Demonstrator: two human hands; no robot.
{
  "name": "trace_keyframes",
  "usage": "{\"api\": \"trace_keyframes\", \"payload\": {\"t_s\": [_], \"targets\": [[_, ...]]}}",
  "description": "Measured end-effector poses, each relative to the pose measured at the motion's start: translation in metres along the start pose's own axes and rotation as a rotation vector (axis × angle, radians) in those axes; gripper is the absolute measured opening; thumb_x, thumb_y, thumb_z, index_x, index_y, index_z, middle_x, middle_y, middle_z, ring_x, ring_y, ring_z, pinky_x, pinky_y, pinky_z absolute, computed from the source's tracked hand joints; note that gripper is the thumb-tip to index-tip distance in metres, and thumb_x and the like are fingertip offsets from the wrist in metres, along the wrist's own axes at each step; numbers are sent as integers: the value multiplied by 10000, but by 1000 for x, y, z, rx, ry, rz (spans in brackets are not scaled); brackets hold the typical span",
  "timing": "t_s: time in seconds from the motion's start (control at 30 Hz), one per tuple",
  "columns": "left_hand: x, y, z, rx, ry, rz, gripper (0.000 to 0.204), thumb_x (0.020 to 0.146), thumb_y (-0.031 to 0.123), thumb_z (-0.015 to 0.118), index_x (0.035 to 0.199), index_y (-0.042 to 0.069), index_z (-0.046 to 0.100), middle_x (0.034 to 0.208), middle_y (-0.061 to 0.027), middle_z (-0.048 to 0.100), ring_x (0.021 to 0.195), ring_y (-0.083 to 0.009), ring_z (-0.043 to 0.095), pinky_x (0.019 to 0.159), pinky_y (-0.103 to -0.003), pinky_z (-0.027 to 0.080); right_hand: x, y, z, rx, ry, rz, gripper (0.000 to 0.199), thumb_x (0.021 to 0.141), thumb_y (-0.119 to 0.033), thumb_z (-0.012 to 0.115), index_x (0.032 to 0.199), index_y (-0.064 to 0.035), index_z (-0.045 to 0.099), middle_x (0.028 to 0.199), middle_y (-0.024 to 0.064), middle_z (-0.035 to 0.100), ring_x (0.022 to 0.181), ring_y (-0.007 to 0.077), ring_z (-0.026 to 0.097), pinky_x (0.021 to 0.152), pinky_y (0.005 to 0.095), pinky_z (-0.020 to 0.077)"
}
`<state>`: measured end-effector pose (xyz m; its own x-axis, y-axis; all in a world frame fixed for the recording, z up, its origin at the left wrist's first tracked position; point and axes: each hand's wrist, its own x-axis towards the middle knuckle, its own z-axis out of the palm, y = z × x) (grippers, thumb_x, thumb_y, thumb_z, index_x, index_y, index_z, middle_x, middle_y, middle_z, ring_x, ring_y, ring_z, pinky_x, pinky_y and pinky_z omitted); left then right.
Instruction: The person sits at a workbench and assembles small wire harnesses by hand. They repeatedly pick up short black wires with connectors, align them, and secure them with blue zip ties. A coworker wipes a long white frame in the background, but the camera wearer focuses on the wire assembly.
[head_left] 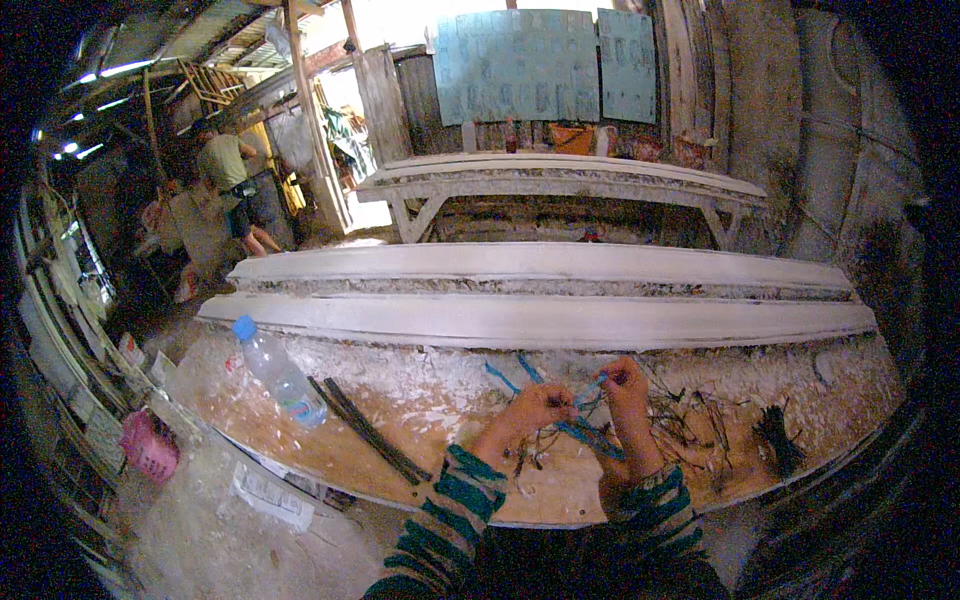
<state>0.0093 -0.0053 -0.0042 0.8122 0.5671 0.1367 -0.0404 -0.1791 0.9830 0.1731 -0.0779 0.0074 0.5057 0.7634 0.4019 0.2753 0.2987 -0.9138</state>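
Note:
Over the near edge of a worn wooden worktable [480, 480], my left hand [537, 408] and my right hand [627, 392] work close together. Each has its fingertips pinched on a thin blue strip [590, 394] that spans the small gap between them. More blue strip [595, 438] hangs or lies just below the hands, and blue ends [529, 368] stick out past my left hand. Dark, wiry scraps [690, 425] are scattered on the tabletop to the right of my right hand. Whether the strip is knotted is too small to tell.
Two long white mouldings [540, 320] lie across the table beyond my hands. To the left are a clear plastic bottle [280, 372] with a blue cap and dark thin rods [370, 430]. A dark bundle [777, 440] lies right. A pink bucket [150, 445] and a person [228, 170] are farther left.

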Motion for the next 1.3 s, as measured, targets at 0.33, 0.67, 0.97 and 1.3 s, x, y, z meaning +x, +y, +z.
{"api": "trace_keyframes", "payload": {"t_s": [0.33,0.67,0.97,1.3], "targets": [[-3,13,-4,-55,301,9,172,735,139,631,658,100,483,606,52,433,587,-58,399,506,-213,316,-1,6,11,-4,86,-89,180,772,-5,528,940,-52,571,886,21,549,790,103,497,679,221,411],[-5,11,-25,-151,914,60,88,708,88,620,776,46,582,672,6,541,563,-94,457,523,-219,355,-16,-30,14,346,-591,295,148,740,-124,641,841,-16,632,1065,73,544,906,157,522,809,294,398],[-3,8,-24,-113,728,-27,101,705,123,645,748,41,606,669,2,558,615,-87,488,577,-217,369,-20,-39,12,330,-538,208,141,703,-100,666,815,-24,629,863,66,598,822,149,544,765,280,413],[-1,6,-9,227,477,-33,180,717,201,683,774,53,600,687,9,560,635,-92,490,572,-218,387,-8,-13,7,9,-287,98,111,683,-69,649,717,-49,545,703,13,564,696,111,518,644,261,411]]}}
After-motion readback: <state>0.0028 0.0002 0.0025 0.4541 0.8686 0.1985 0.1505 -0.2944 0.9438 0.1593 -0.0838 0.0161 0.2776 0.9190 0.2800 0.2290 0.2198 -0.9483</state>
